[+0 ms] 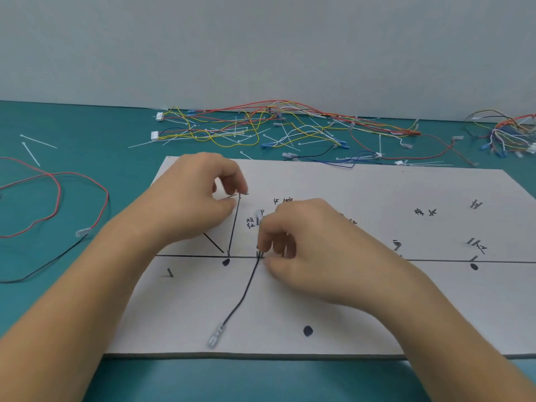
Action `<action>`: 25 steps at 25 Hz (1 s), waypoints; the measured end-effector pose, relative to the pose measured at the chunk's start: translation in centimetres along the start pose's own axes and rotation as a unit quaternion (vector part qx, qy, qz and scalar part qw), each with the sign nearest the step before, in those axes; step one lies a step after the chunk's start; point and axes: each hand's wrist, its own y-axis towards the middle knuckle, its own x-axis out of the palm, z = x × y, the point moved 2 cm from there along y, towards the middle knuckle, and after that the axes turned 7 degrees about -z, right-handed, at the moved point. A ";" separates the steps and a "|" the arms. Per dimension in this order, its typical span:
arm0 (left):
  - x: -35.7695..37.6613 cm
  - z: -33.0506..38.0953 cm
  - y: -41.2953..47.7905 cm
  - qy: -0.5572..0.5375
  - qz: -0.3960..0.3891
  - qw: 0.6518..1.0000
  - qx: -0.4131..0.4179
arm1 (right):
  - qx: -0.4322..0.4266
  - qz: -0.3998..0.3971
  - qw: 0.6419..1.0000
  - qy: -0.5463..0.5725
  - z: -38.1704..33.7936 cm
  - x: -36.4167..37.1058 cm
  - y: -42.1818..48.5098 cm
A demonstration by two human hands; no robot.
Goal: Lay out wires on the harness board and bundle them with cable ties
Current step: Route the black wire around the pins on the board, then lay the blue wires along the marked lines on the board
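Head view: on the harness board [377, 300], the left hand [200, 198] pinches the black wire [246, 288] farther up, and the right hand [304, 250] pinches it at the drawn line. Uneven pulling could slip it off a peg [228, 252].

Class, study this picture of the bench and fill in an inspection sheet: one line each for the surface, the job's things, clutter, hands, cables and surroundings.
Surface: teal table, white board lying flat on it, marked with lines, dots and handwriting.
Job's things: black wire with a clear end terminal runs down the board; pegs stand in the board.
Clutter: loose white cable ties scattered on the table.
Hands: left hand pinches a thin black strand higher up the board; right hand pinches the black wire at the horizontal line.
Cables: tangled coloured wire pile behind the board; red and black wires loop at left.
Surroundings: plain grey wall; nothing else seen.
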 end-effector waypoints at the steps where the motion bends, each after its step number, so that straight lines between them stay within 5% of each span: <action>1: 0.2 0.2 -0.1 -0.006 -0.010 1.000 0.022 | -0.018 -0.002 1.000 -0.013 -0.4 0.3 -0.1; 5: 1.4 0.7 0.0 -0.011 -0.074 0.995 0.065 | -0.040 0.039 0.998 -0.020 -1.0 0.1 -0.6; 9: 2.3 1.2 0.3 -0.004 -0.088 0.992 0.094 | -0.106 -0.054 0.993 -0.015 -2.8 1.6 -1.2; 20: 2.3 0.9 0.3 -0.025 -0.079 0.994 0.071 | -0.125 -0.095 0.987 0.033 -2.5 1.5 -1.0; 25: 2.4 1.2 0.1 -0.047 -0.080 0.993 0.072 | -0.049 0.001 0.983 0.177 -0.8 -1.1 -0.1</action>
